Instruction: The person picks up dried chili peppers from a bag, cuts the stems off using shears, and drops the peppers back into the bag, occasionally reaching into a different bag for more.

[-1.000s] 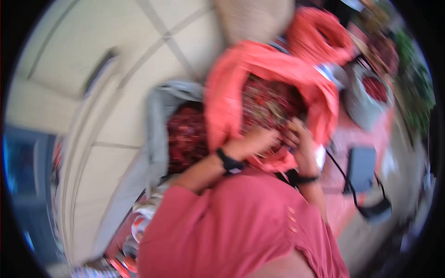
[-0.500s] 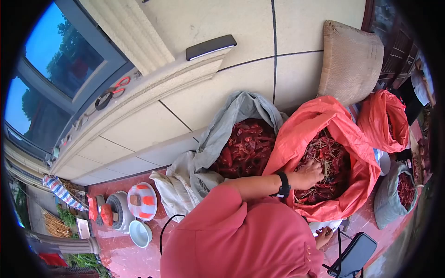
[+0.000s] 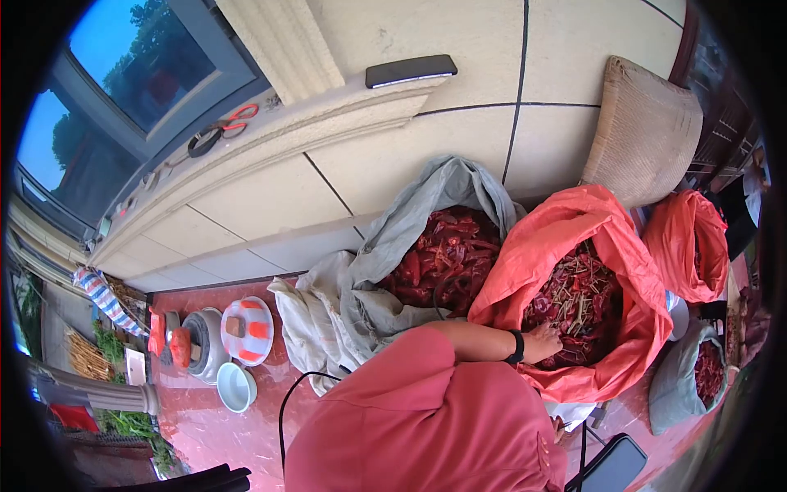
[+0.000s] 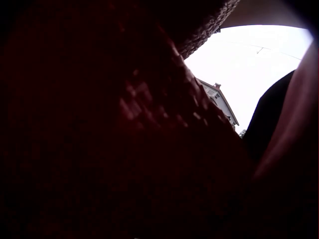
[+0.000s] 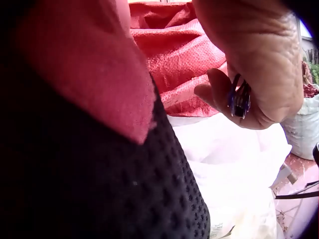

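Observation:
In the head view my left hand [image 3: 541, 343], with a black band at the wrist, reaches into an open red woven sack [image 3: 648, 271]. It lies at the near side of the dried red chillies [image 3: 586, 287], which are mixed with pale stems. Whether its fingers grip any of them I cannot tell. The left wrist view is mostly dark. Low beside the sack, my right hand [image 5: 264, 74] is curled around a small dark, shiny metal tool [image 5: 240, 99]. In the head view my body hides most of that hand.
A grey sack [image 3: 385, 238] of red chillies stands left of the red one. Smaller red [image 3: 684, 246] and pale green [image 3: 680, 377] sacks stand at the right. Basins [image 3: 238, 387] sit on the red floor. Red-handled scissors [image 3: 234, 125] lie on the wall ledge.
Both hands were together at the red sack. The right hand has since dropped down beside it, while the left remains inside, now nearer its front edge. The head view has swung left.

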A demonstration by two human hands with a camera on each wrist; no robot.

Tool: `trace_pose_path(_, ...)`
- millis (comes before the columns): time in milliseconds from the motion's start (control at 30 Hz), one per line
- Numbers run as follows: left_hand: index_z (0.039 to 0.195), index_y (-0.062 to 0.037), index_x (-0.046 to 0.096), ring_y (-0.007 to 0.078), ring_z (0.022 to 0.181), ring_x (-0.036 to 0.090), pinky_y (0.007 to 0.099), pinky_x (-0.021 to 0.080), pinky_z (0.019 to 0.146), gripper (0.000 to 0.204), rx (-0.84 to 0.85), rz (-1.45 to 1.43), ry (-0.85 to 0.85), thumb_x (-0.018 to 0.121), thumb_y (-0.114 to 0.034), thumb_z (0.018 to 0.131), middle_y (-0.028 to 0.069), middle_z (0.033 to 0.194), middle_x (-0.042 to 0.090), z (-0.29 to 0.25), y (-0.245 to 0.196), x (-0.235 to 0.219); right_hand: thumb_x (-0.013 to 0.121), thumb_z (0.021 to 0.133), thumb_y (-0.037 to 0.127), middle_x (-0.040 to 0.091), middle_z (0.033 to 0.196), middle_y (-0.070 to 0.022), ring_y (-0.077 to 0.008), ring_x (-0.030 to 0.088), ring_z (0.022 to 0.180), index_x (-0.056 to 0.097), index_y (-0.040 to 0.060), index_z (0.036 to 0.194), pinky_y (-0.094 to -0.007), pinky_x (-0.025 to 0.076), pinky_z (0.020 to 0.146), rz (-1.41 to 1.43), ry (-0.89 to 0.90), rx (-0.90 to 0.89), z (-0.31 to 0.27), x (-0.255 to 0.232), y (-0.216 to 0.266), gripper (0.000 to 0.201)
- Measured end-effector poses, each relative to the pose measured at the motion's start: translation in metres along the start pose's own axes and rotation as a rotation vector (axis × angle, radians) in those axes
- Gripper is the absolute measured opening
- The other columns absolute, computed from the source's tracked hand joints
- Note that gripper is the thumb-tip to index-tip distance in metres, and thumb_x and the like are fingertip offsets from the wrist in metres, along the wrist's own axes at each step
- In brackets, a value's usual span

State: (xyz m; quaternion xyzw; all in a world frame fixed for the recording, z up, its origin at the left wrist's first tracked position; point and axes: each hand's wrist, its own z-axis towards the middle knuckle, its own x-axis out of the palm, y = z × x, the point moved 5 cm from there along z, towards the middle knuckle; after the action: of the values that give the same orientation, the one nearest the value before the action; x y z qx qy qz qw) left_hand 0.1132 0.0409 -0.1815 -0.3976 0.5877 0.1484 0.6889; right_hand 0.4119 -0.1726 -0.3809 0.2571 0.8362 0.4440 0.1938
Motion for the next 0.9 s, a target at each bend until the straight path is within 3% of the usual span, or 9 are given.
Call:
trace_pose_path(200, 0.073, -0.0083, 0.068, 0.0266, 0.101, 0.055, 0.0496, 0.036, 0.095, 0.015, 0.13, 0.121, -0.227, 0.055, -0.015, 0.077, 0.0118, 0.089, 0.065, -0.018, 0.0, -0.012, 0.052, 0.094, 0.037, 0.062, 0.109, -0.008, -0.0175, 0.058, 0.063, 0.052, 0.0113, 0.123, -0.0278, 0.036, 0.045, 0.013, -0.139, -0.056, -0.073, 0.038, 0.113, 0.039)
trace_pose_path(233, 0.065, -0.0101, 0.068, 0.0281, 0.092, 0.056, 0.0523, 0.038, 0.091, 0.012, 0.106, -0.01, 0.026, 0.058, -0.013, 0.071, 0.0111, 0.076, 0.063, -0.009, 0.0, -0.022, 0.053, 0.094, 0.038, 0.063, 0.108, -0.0071, -0.0165, 0.058, 0.063, 0.052, 0.0112, 0.123, -0.027, 0.035, 0.044, 0.02, -0.167, -0.072, -0.077, 0.037, 0.12, 0.04)
trace_pose_path(300, 0.059, -0.01, 0.065, 0.0308, 0.068, 0.064, 0.0462, 0.049, 0.063, 0.007, 0.115, 0.107, -0.107, 0.062, -0.013, 0.064, 0.0142, 0.067, 0.064, -0.022, -0.01, -0.077, 0.054, 0.093, 0.039, 0.064, 0.109, -0.0066, -0.0158, 0.056, 0.064, 0.051, 0.01, 0.125, -0.0252, 0.033, 0.046, 0.076, -0.175, -0.115, -0.1, 0.045, 0.146, 0.043)
trace_pose_path(400, 0.087, -0.0069, 0.06, 0.0371, 0.064, 0.063, 0.0496, 0.048, 0.054, 0.018, -0.008, -0.066, -0.152, 0.048, -0.019, 0.089, 0.0209, 0.069, 0.061, -0.019, 0.002, -0.097, 0.054, 0.094, 0.037, 0.066, 0.1, -0.0059, -0.0115, 0.054, 0.064, 0.054, 0.006, 0.122, -0.0232, 0.033, 0.045, -0.017, -0.197, -0.172, -0.123, 0.051, 0.179, 0.042)
trace_pose_path(500, 0.115, -0.0085, 0.059, 0.0379, 0.076, 0.065, 0.0475, 0.05, 0.065, 0.029, -0.129, -0.212, -0.139, 0.046, -0.022, 0.093, 0.0215, 0.079, 0.065, -0.012, 0.02, -0.111, 0.05, 0.097, 0.024, 0.062, 0.097, -0.0039, -0.0093, 0.051, 0.066, 0.056, 0.0062, 0.112, -0.0223, 0.038, 0.054, -0.027, -0.164, -0.43, -0.137, 0.064, 0.213, 0.024)
trace_pose_path(567, 0.117, -0.0043, 0.059, 0.0278, 0.081, 0.067, 0.036, 0.052, 0.072, 0.032, -0.126, -0.482, -0.303, 0.055, -0.022, 0.091, 0.018, 0.089, 0.068, -0.01, 0.032, -0.123, 0.052, 0.097, 0.019, 0.062, 0.085, -0.0028, -0.0043, 0.044, 0.055, 0.058, 0.0044, 0.103, -0.0196, 0.033, 0.046, -0.024, -0.091, -0.45, -0.151, 0.084, 0.243, 0.017)
trace_pose_path(667, 0.117, -0.0039, 0.056, 0.0095, 0.078, 0.062, 0.0247, 0.047, 0.069, 0.026, -0.274, -1.071, -0.139, 0.054, -0.018, 0.096, 0.0064, 0.095, 0.07, -0.005, 0.032, -0.137, 0.058, 0.094, 0.015, 0.06, 0.078, 0.0012, -0.0011, 0.039, 0.051, 0.059, 0.002, 0.102, -0.0176, 0.029, 0.044, 0.016, 0.094, -0.417, -0.163, 0.123, 0.275, 0.015)
trace_pose_path(767, 0.111, -0.0016, 0.057, 0.0066, 0.072, 0.06, 0.0204, 0.045, 0.06, 0.021, -0.222, -1.205, -0.191, 0.053, -0.016, 0.095, 0.0054, 0.09, 0.071, 0.005, 0.018, -0.145, 0.061, 0.092, 0.013, 0.05, 0.075, 0.0072, -0.0012, 0.037, 0.056, 0.06, 0.0018, 0.102, -0.0175, 0.027, 0.048, -0.093, 0.258, -0.569, -0.167, 0.165, 0.299, 0.015)
trace_pose_path(900, 0.111, -0.0019, 0.057, 0.0081, 0.071, 0.061, 0.0214, 0.046, 0.061, 0.021, -0.199, -1.181, -0.2, 0.054, -0.016, 0.095, 0.0063, 0.089, 0.071, 0.01, 0.009, -0.151, 0.064, 0.09, 0.014, 0.059, 0.085, 0.0018, -0.0043, 0.049, 0.073, 0.061, 0.001, 0.098, -0.0203, 0.04, 0.065, -0.07, 0.431, -0.425, -0.171, 0.213, 0.314, 0.016)
